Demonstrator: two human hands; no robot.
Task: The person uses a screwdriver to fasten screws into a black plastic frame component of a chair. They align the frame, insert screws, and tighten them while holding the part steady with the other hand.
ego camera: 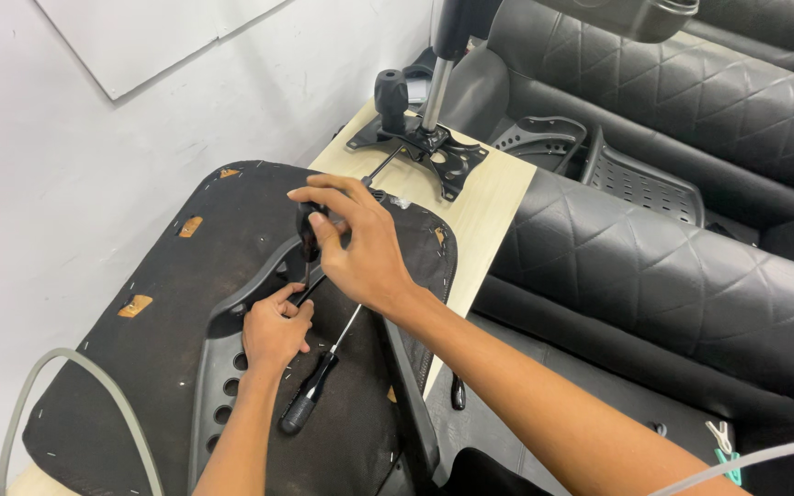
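Observation:
An upturned chair seat (153, 358) with black fabric underside lies on a light wooden table (484, 207). A black plastic armrest bracket (218, 367) with a row of holes rests on the seat. My right hand (360, 248) is closed around the black handle of a screwdriver (308, 234) held upright over the bracket. My left hand (273, 331) presses on the bracket just below, fingertips at the tool's tip. A second screwdriver (314, 390) with a black handle lies loose on the seat beside my left wrist.
A black metal chair mechanism plate (425, 147) with a gas cylinder (436, 92) and knob stands at the table's far end. Black quilted sofas (673, 266) sit to the right with mesh chair parts (640, 184) on them. A white wall is at left. Grey cables (103, 386) cross the bottom corners.

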